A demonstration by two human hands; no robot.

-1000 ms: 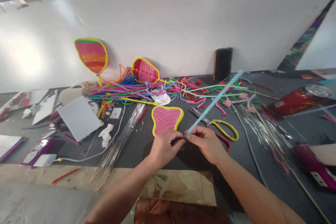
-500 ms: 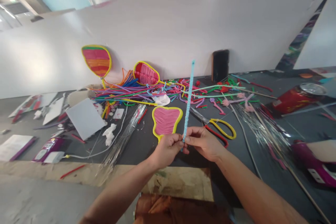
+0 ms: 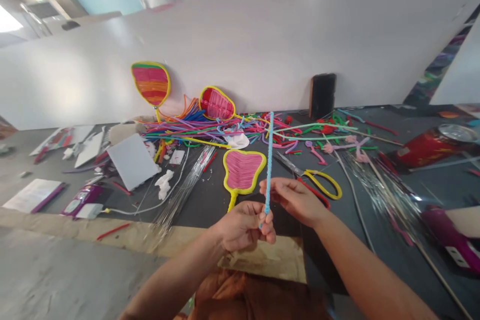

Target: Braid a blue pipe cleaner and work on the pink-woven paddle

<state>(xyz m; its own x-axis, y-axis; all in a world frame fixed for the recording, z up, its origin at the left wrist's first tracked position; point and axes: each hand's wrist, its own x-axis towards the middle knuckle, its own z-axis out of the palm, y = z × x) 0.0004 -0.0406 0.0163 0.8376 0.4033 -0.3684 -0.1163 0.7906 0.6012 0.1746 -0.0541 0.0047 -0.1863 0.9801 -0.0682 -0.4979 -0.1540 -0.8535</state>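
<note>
Fingers [image 3: 269, 230] of L hand [image 3: 242, 227], on the person's side of the pink paddle [image 3: 244, 171], were pinched round the lower end of a blue fuzzy stem [image 3: 269, 165], approx. upright, just R of paddle. Held only low down, stem could prob. tip or bend if that pinch slackened. R hand [image 3: 302, 202], R of paddle, had fingers half-curled about the stem; couldn't tell if gripping. Scissors [image 3: 294, 168], R of paddle, lay on desk [image 3: 208, 210] nr. R hand: poss. snag if it dropped.
</note>
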